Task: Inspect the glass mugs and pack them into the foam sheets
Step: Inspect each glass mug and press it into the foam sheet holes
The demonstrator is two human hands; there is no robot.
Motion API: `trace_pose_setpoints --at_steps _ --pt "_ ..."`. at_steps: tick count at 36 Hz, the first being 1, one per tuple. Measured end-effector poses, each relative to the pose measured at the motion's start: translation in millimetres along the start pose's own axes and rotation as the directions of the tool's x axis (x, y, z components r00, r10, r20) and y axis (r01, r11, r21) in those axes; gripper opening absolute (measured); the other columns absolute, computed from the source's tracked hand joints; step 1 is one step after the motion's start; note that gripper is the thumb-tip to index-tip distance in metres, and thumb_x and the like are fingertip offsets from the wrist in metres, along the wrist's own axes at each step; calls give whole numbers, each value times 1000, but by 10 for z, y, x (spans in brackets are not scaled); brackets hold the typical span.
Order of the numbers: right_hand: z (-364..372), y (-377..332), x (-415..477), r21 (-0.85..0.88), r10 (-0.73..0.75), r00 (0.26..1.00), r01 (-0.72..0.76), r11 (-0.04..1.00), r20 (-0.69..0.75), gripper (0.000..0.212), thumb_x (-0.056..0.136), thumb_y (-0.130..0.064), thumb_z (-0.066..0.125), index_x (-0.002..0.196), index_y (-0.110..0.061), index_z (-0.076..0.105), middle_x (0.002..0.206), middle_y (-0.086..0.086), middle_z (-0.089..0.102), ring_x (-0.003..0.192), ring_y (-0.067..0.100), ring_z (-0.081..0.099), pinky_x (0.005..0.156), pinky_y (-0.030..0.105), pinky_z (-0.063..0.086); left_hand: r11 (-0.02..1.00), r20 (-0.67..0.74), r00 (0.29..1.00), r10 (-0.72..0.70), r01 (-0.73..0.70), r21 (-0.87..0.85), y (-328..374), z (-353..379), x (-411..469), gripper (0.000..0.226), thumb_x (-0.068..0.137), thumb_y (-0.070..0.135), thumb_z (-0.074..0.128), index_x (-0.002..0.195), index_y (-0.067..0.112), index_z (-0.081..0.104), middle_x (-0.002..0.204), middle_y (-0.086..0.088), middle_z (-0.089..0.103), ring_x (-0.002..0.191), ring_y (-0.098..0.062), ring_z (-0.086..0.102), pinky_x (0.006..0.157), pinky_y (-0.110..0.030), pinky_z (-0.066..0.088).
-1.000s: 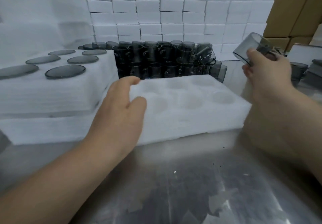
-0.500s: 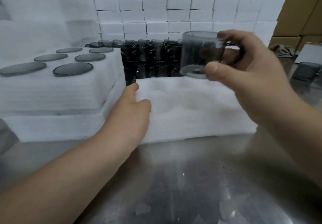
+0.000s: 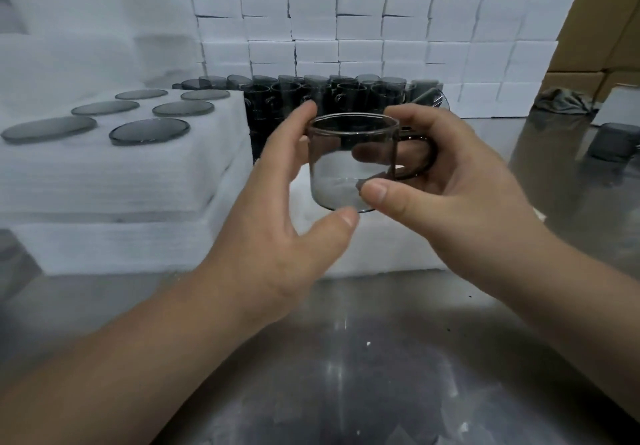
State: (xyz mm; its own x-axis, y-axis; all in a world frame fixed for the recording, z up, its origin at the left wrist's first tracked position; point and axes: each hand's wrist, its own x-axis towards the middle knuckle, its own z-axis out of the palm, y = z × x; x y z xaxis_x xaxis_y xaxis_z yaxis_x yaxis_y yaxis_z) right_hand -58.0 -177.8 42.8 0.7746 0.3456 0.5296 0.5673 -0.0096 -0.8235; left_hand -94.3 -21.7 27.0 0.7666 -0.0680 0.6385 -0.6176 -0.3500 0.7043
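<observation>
The glass mug (image 3: pixel 349 164) hangs upright above the foam sheet (image 3: pixel 381 249), my right hand (image 3: pixel 460 202) pinching it, thumb low on the wall, fingers behind near the handle (image 3: pixel 430 155); my left hand (image 3: pixel 273 230) is spread wide at its other side, contact unclear. I judge it light, stiff, slick and breakable, so I would grip the body, not the thin handle.

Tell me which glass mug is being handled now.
The upright mug gripped at its handle side by the right hand, left hand cupped beside it. The other mugs sit farther back, untouched.
</observation>
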Motion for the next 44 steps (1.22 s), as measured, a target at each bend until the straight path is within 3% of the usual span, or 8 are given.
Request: trace_pose_setpoints --at_steps 8,11,13,19,24,28,35,44 --pt "30 -28 -17 -29 -14 1000 14 999 -16 56 54 -47 71 106 -42 49 99 -15 69 83 10 68 71 22 53 988 -92 996 4 11 156 33 26 -5 89 57 52 68 130 44 18 124 21 47 123 9 38 103 -16 30" --pt "29 -10 -14 -49 0 999 -2 999 -41 58 54 -44 75 105 -42 49 98 -14 69 82 8 68 71 25 53 976 -137 990 28 2 216 -1 26 7 84 59 55 68 127 47 19 115 28 47 116 17 38 91 1 26" --pt "32 2 -15 -43 6 999 -8 999 -53 52 59 -36 74 105 -40 49 97 -10 69 81 7 68 71 24 53 973 -158 987 37 0 232 -26 26 1 80 60 56 68 125 48 21 110 28 48 113 17 39 88 3 25" --pt "24 -11 -33 40 3 997 0 999 -73 39 71 -31 60 109 -33 49 99 -2 68 93 10 66 83 31 54 974 -147 988 56 -22 226 -58 11 -5 65 67 52 60 118 60 21 112 28 51 115 13 41 90 1 26" --pt "8 -26 -23 90 -25 993 35 995 -112 35 74 -21 49 108 -30 49 96 -2 70 84 15 67 74 25 54 988 -121 991 58 -39 149 -79 4 -1 54 78 46 51 123 59 23 120 26 51 119 12 40 98 -14 35" --pt "-2 -40 -35 74 -67 993 75 994 -100 39 73 -15 47 108 -31 48 95 -11 71 81 13 67 70 22 52 990 -113 991 69 -54 132 -88 2 8 53 83 42 46 125 58 19 122 28 48 122 12 38 96 -6 30" --pt "-1 -31 -47 82 -83 993 90 993 -90 41 72 -14 50 107 -34 48 96 -9 70 87 9 66 71 18 48 1000 -67 998 -18 18 8 -93 15 3 56 83 43 44 133 47 18 131 15 51 127 6 37 105 -26 29" --pt "3 -59 -93 5 -137 989 137 991 46 56 70 -5 46 114 -40 42 119 -3 62 90 11 65 76 30 53 995 -96 991 -91 87 -39 -51 17 42 81 72 54 51 141 27 18 131 11 52 123 1 44 107 -38 34"
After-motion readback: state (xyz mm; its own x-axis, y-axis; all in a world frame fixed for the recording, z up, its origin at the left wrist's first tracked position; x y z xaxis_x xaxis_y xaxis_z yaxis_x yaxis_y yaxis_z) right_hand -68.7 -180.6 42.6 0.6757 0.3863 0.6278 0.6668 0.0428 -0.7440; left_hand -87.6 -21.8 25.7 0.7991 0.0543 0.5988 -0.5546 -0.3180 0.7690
